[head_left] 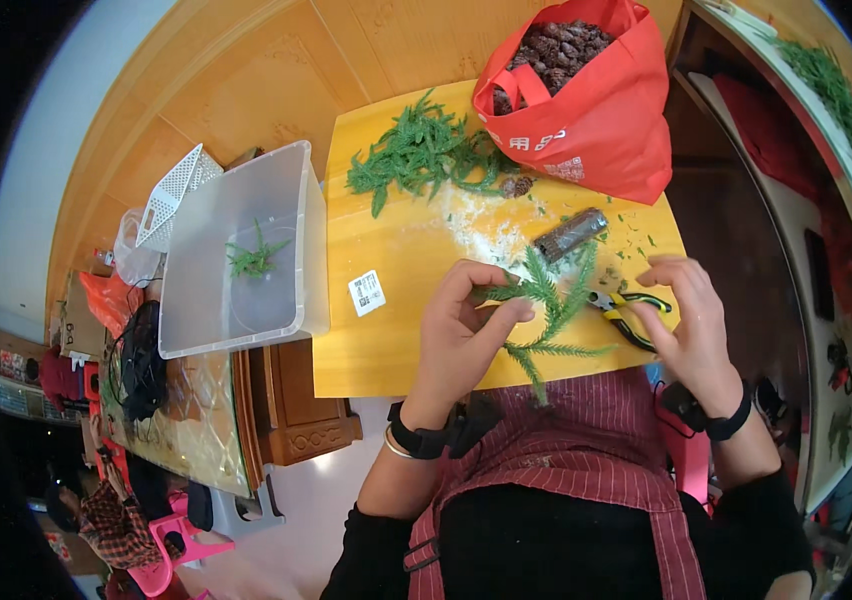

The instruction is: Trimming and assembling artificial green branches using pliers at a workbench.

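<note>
Left grip (461,325) pinches conifer sprig (552,318); right grip (694,318) gapes beside yellow-black pliers (614,301), so a loose-fingered nudge could skid them.

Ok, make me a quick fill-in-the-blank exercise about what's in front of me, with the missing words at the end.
1. The left hand holds a sprig whose colour is ____.
2. The red bag at the back is filled with brown pine ____.
3. The cutters beside the right hand have handles coloured black and ____.
4. The translucent bin stands to the ____ of the yellow tabletop.

Missing words: green; cones; yellow; left.
</note>
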The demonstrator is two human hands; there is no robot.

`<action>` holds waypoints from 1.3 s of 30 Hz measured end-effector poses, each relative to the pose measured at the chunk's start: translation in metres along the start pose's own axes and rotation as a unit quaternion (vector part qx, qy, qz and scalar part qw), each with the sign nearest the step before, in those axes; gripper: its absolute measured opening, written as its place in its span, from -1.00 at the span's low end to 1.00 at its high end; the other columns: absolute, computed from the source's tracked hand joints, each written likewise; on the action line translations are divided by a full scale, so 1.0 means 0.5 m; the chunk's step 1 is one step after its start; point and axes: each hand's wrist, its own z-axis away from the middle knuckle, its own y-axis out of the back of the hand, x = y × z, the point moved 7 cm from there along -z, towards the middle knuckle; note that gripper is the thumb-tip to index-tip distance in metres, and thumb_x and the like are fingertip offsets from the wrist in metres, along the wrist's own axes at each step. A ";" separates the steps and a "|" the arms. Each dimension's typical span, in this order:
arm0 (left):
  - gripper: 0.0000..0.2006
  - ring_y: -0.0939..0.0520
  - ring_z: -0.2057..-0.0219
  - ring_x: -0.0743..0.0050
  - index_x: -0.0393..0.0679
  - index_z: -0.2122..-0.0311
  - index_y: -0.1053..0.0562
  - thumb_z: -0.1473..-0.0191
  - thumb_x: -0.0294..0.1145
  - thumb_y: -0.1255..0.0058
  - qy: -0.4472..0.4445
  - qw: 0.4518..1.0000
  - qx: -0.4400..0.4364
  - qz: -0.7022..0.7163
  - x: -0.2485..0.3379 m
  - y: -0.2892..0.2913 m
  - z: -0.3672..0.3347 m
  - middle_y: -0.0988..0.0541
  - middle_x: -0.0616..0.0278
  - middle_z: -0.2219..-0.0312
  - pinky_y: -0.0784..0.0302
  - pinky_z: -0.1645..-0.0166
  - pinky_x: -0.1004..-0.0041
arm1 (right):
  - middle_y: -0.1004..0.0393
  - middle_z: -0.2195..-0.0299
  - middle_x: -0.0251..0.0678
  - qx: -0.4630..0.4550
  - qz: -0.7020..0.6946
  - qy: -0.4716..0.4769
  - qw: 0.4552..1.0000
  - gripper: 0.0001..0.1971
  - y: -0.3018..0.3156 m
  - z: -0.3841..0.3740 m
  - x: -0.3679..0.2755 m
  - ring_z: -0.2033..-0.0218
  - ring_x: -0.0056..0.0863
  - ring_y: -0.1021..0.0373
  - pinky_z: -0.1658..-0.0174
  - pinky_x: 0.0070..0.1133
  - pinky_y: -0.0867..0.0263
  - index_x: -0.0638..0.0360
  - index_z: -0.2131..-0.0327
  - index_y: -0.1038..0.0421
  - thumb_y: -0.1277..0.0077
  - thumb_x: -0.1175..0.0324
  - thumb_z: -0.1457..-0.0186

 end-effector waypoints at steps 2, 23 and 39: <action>-0.83 -0.54 0.36 0.47 -0.29 0.31 -0.24 0.04 -0.70 0.10 -0.036 0.998 0.011 -0.047 0.014 -0.013 0.010 -0.41 0.22 0.37 -0.50 0.24 0.53 | -0.32 0.24 -0.22 0.018 -0.034 0.143 0.989 -0.54 0.024 -0.015 -0.103 0.13 -0.19 -0.23 0.05 -0.35 -0.12 0.15 0.25 -0.32 -0.19 0.34 0.36; -0.83 -0.41 0.26 0.58 -0.33 0.30 -0.33 0.06 -0.59 0.02 -0.083 0.985 -0.028 -0.149 0.081 -0.089 0.126 -0.36 0.25 0.35 -0.41 0.19 0.58 | -0.29 0.26 -0.27 0.041 0.015 0.171 0.984 -0.34 0.040 0.068 -0.233 0.15 -0.29 -0.22 0.00 -0.34 -0.02 0.11 0.15 -0.28 -0.20 0.44 0.53; -0.90 -0.44 0.43 0.68 -0.33 0.42 -0.42 0.09 -0.53 -0.03 -0.047 0.952 0.054 -0.297 0.039 -0.021 0.087 -0.50 0.30 0.52 -0.35 0.29 0.63 | -0.32 0.30 -0.27 -0.025 -0.062 0.148 0.987 -0.43 -0.051 0.020 -0.164 0.16 -0.29 -0.24 0.02 -0.34 -0.03 0.13 0.26 -0.31 -0.21 0.45 0.54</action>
